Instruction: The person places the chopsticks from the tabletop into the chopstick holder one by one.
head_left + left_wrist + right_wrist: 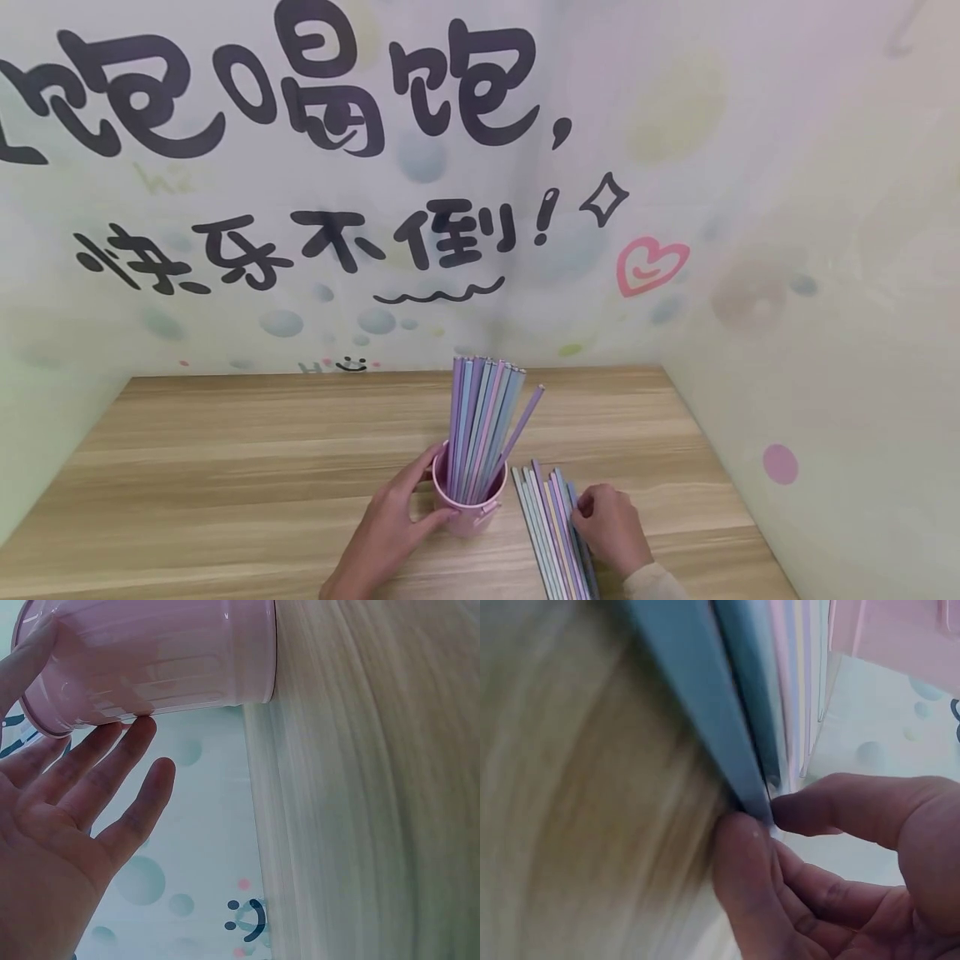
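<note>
A small pink bucket (471, 518) stands on the table, holding a bundle of purple, blue and pink pencils (480, 425). One purple pencil (525, 421) leans apart to the right. My left hand (390, 521) holds the bucket from its left side, the thumb on its near side; in the left wrist view, fingertips (142, 727) touch its wall. To the right lies a row of pastel pencils (551, 525) side by side. At the row's right edge, my right hand (611, 525) pinches the end of a blue pencil (705, 705) between thumb and finger.
The wood-grain table (247, 475) meets a white back wall (465, 325) with black lettering and coloured dots. A side wall (840, 375) rises along the right edge of the table, close beyond my right hand.
</note>
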Tool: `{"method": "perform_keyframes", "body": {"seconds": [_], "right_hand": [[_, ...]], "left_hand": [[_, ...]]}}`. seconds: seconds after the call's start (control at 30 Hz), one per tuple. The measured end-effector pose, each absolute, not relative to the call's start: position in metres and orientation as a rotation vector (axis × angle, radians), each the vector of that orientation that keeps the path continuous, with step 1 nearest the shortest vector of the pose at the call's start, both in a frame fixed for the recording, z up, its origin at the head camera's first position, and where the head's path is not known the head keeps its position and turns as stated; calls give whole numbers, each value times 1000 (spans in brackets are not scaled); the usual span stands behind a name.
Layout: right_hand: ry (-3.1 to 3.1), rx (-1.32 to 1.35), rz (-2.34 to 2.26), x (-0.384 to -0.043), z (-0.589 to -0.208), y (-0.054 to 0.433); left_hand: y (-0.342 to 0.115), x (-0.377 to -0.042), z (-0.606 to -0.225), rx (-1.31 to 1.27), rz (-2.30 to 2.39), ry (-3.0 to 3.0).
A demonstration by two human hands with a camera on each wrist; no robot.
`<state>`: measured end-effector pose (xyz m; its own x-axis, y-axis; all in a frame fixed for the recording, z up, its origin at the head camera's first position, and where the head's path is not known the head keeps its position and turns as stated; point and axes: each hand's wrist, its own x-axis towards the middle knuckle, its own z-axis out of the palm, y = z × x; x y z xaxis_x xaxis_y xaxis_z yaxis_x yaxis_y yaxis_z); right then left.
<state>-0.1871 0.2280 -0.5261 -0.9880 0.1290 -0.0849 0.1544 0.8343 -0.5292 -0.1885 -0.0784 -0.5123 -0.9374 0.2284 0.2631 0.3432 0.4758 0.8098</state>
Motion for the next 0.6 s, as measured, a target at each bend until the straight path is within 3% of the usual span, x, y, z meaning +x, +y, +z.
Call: {"method": "perform_keyframes", "body": {"seconds": [0.27,0.6], "right_hand": [[2926,236,-907,-186,-528,233],[2767,267,-1342,-186,-529,251]], "left_hand": [[-79,-189,-512,-516,-1457,-2593],[-79,-186,-510,-499,-1481,-2618]]}}
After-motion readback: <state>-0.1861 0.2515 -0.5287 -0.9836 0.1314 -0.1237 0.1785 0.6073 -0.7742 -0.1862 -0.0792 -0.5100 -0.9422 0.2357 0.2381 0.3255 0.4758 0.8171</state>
